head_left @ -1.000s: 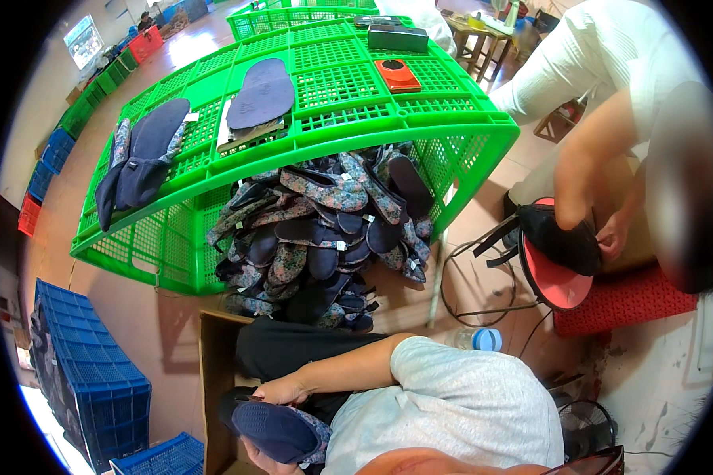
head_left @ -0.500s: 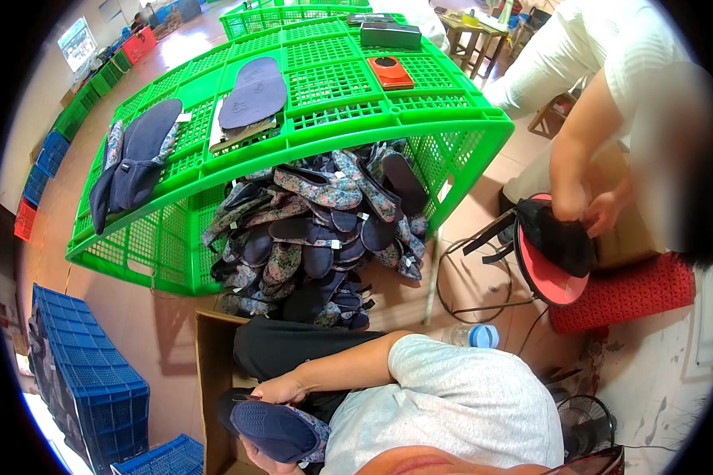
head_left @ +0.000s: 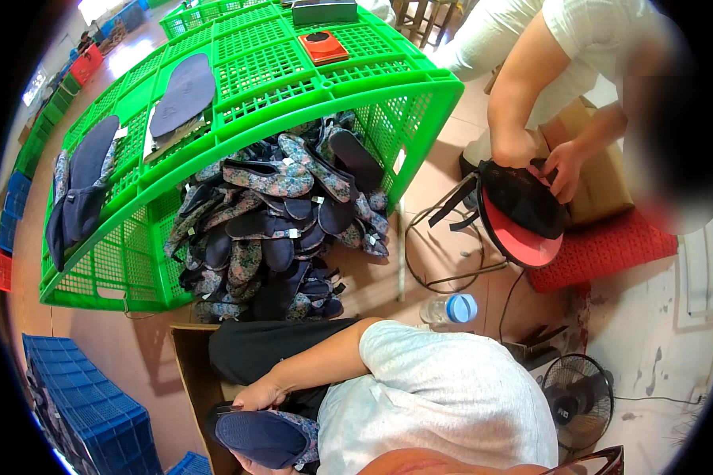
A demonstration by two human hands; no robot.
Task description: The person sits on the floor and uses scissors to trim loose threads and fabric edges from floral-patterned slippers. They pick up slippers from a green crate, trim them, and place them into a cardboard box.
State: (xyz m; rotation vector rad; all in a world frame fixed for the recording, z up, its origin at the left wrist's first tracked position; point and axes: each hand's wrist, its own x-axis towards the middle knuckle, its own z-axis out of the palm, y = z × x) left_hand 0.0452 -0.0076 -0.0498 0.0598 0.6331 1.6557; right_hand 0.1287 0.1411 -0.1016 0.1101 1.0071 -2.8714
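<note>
A slipper (head_left: 263,438) with a navy textured sole and floral sides lies sole up over my lap. My left hand (head_left: 253,465) grips it from below, its fingers mostly hidden by the sole. At the slipper's far edge, my right hand (head_left: 258,393) is closed around a small thin dark tool (head_left: 231,408), too small to name surely. Beyond my legs, a heap of similar slippers (head_left: 273,237) fills the space under a green plastic crate (head_left: 253,131). An open cardboard box (head_left: 190,380) stands beside my legs.
On the crate lie navy soles (head_left: 184,95), folded slippers (head_left: 87,178), an orange box (head_left: 325,47) and a black case (head_left: 325,11). At right, a co-worker's hands (head_left: 558,170) handle a black item (head_left: 523,198) over a red-topped stool (head_left: 535,244). Nearby are a bottle (head_left: 451,309), fan (head_left: 578,400) and blue crates (head_left: 95,404).
The view has swung to the right, so the crate and heap sit farther left and more of the fan shows. The slipper has tilted slightly in my hands. Both hands keep their hold.
</note>
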